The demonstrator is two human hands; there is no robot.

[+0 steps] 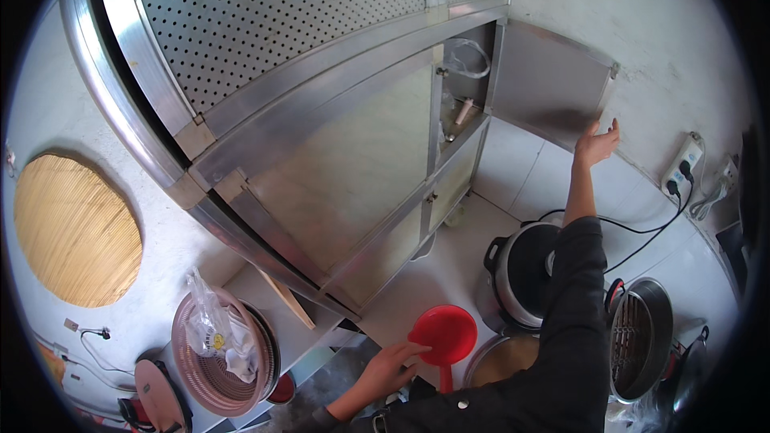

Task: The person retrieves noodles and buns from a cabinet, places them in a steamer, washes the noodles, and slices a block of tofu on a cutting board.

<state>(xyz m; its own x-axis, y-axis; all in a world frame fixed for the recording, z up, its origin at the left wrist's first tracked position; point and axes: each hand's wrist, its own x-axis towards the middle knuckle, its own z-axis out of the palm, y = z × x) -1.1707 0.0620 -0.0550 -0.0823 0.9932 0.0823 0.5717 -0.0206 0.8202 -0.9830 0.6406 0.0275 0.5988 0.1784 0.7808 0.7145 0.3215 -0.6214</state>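
Observation:
My right hand (595,143) is stretched out at the edge of an opened metal cabinet door (544,81), fingers spread, with nothing seen in it. Whether it touches the door I cannot tell. The door stands swung out against the wall, and the compartment beside it shows a coiled clear plastic hose (466,59) and a small pinkish cylinder (464,111). Lower down, my left hand (388,370) is beside a red plastic ladle (446,335); its fingertips overlap the bowl's rim, and contact is unclear.
An electric pressure cooker (526,276) stands under my right arm, by a round pot (505,361). Right of them is an oval metal pan (643,340); a power strip (683,162) with black cords is on the wall. Pink plastic baskets (180,337) sit lower left. The cabinet (343,186) fills the middle.

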